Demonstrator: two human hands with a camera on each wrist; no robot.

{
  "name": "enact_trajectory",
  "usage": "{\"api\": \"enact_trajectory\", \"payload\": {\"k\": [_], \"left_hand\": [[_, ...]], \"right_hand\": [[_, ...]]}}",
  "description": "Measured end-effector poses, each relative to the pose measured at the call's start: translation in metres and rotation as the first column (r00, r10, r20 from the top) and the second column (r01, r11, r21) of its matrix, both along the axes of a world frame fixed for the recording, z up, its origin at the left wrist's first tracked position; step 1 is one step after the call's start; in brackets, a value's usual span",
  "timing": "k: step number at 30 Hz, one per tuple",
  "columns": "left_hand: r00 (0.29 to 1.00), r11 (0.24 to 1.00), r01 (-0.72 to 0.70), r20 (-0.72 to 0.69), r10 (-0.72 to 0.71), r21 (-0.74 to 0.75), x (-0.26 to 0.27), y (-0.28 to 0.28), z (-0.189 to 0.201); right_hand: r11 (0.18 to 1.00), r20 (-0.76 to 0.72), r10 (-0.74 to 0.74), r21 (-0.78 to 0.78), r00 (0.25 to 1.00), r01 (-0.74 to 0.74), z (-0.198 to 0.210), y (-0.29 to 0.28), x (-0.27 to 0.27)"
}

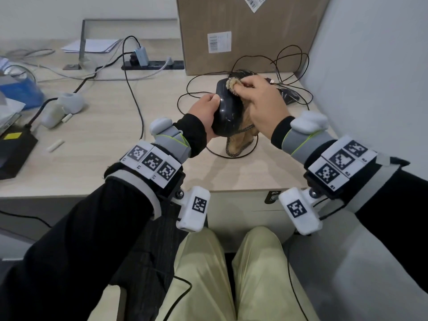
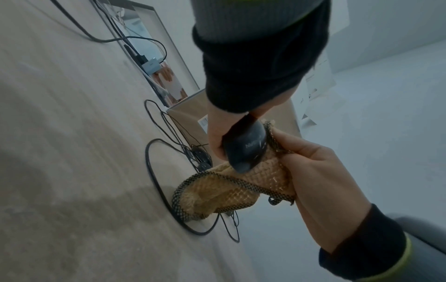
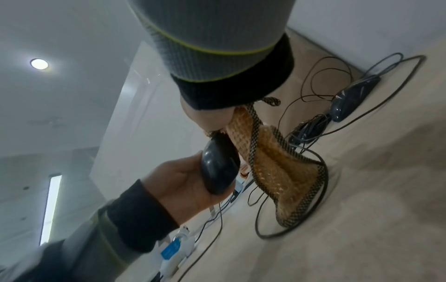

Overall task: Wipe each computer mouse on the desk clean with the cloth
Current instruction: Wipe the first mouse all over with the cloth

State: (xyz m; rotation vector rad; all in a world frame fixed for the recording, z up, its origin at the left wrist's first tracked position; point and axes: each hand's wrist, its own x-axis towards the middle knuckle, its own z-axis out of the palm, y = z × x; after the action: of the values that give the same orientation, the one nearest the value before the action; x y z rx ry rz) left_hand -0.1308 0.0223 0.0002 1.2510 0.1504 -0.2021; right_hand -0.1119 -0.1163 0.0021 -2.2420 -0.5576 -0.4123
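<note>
Nearest my head camera are pale trouser knees (image 1: 229, 274), with both marker-strapped forearms reaching over the desk (image 1: 104, 147). Starting at the left, I see a blue-labelled container (image 1: 18, 89) at the desk's far left edge, then a white gadget (image 1: 69, 103) and a black power strip (image 1: 152, 64) with cables trailing from it. My left hand (image 1: 203, 114) grips a black mouse (image 1: 228, 110) lifted clear of the desk, thumb laid along its near edge and fingers wrapped round the far side. My right hand (image 1: 259, 105) pinches a tan waffle cloth (image 1: 240, 140) with dark braided edging and presses a bunched bit against the upper end of the mouse, while the rest hangs down to the desk surface. Right of my hands, a second dark mouse (image 3: 354, 95) lies on the desk among loops of thin black cord (image 1: 289, 66), near the wall. Behind everything stands a cardboard box (image 1: 250, 31) bearing shipping labels.
</note>
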Motion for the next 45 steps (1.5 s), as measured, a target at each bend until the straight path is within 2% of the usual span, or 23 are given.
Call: {"api": "enact_trajectory", "payload": {"k": [3, 6, 8, 10, 12, 15, 18, 20, 23, 25, 27, 32, 35, 39, 43, 45], "left_hand": [[1.0, 0.999, -0.028, 0.006, 0.028, -0.024, 0.001, 0.001, -0.002], [1.0, 1.0, -0.021, 0.001, 0.021, -0.009, 0.0, 0.002, -0.005], [1.0, 1.0, -0.015, 0.006, 0.015, -0.012, 0.0, 0.002, -0.006], [1.0, 1.0, -0.005, 0.021, 0.005, -0.008, -0.001, 0.0, -0.002], [1.0, 1.0, 0.005, 0.024, -0.005, 0.003, -0.003, -0.002, 0.001], [1.0, 1.0, -0.001, 0.027, 0.001, -0.006, -0.004, -0.004, 0.005], [0.999, 0.998, -0.037, 0.034, 0.038, -0.043, -0.003, 0.0, 0.003], [0.999, 0.999, -0.031, 0.03, 0.032, -0.014, -0.004, 0.001, 0.0], [0.999, 1.0, -0.012, 0.029, 0.012, 0.028, -0.007, -0.001, -0.003], [1.0, 0.999, -0.002, 0.032, 0.001, 0.036, -0.008, -0.002, -0.001], [0.999, 0.999, 0.019, 0.026, -0.02, 0.042, -0.008, -0.003, 0.003], [1.0, 0.999, -0.002, 0.014, 0.002, 0.035, -0.007, -0.005, 0.009], [0.999, 0.999, -0.035, 0.035, 0.035, 0.011, -0.006, -0.002, 0.007], [0.999, 0.999, -0.031, 0.037, 0.031, 0.015, -0.007, 0.0, 0.008], [0.998, 0.998, 0.015, 0.053, -0.019, 0.064, -0.01, -0.005, 0.014], [0.998, 0.997, 0.021, 0.056, -0.026, 0.078, -0.011, -0.008, 0.017]], "right_hand": [[0.987, 0.012, 0.017, -0.157, 1.0, -0.015, -0.007, 0.001, -0.011], [0.996, 0.129, 0.067, -0.075, 0.989, -0.057, -0.006, 0.0, -0.019], [0.998, 0.19, 0.048, -0.042, 0.981, -0.04, -0.004, -0.003, -0.015], [0.999, 0.181, -0.021, 0.039, 0.983, 0.014, 0.001, -0.004, -0.008], [0.995, 0.104, -0.066, 0.086, 0.992, 0.058, 0.007, -0.002, 0.0], [0.998, -0.015, -0.061, -0.036, 0.998, 0.061, 0.008, -0.001, 0.005], [0.999, -0.005, 0.04, 0.01, 0.999, -0.04, 0.0, 0.003, -0.008], [0.998, 0.041, 0.061, 0.016, 0.997, -0.061, -0.006, 0.002, -0.014], [0.998, 0.164, 0.018, 0.051, 0.986, -0.027, -0.003, -0.009, -0.018], [0.994, 0.189, -0.059, 0.105, 0.98, 0.039, 0.003, -0.014, -0.015], [0.993, 0.174, -0.089, 0.092, 0.981, 0.074, 0.007, -0.012, -0.009], [0.996, 0.083, 0.0, 0.09, 0.997, -0.007, 0.007, -0.001, -0.007], [0.996, 0.104, 0.043, 0.074, 0.994, -0.051, 0.001, 0.0, -0.017], [0.989, 0.185, -0.035, 0.146, 0.982, 0.008, 0.001, -0.011, -0.022], [0.98, 0.133, -0.089, 0.188, 0.987, 0.063, 0.01, -0.012, -0.01], [0.967, 0.024, -0.067, 0.249, 0.997, 0.059, 0.015, -0.006, -0.002]]}}
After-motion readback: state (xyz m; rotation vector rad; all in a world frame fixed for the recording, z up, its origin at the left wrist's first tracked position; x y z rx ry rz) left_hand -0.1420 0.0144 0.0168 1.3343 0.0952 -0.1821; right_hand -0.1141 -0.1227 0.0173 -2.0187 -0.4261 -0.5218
